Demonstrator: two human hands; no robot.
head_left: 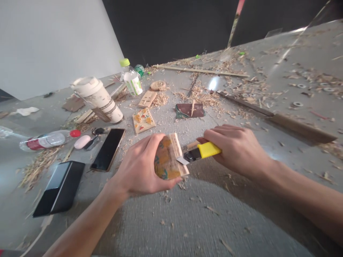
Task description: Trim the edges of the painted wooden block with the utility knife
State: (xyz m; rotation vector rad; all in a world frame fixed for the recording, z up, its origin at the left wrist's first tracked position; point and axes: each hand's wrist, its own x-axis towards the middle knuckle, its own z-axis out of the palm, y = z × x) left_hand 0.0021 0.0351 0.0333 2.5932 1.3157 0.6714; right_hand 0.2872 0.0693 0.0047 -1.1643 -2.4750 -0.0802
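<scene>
A small wooden block (167, 159) with a painted face of orange and green is gripped in my left hand (142, 166), fingers over its top and thumb below. My right hand (233, 148) is closed round a yellow and black utility knife (206, 150). The knife's blade points left and meets the bare wood edge of the block. A painted wooden piece (144, 120) lies just beyond my left hand. Past the knife, a dark brown case (190, 110) lies flat with a wood sliver on it.
Left stand a cup (98, 100) and a green-capped bottle (131, 80); a phone (108, 149), a black box (59, 188) and a red-capped bottle (50, 139) lie nearer. Right, a long blade with a wooden handle (300, 127) lies among shavings.
</scene>
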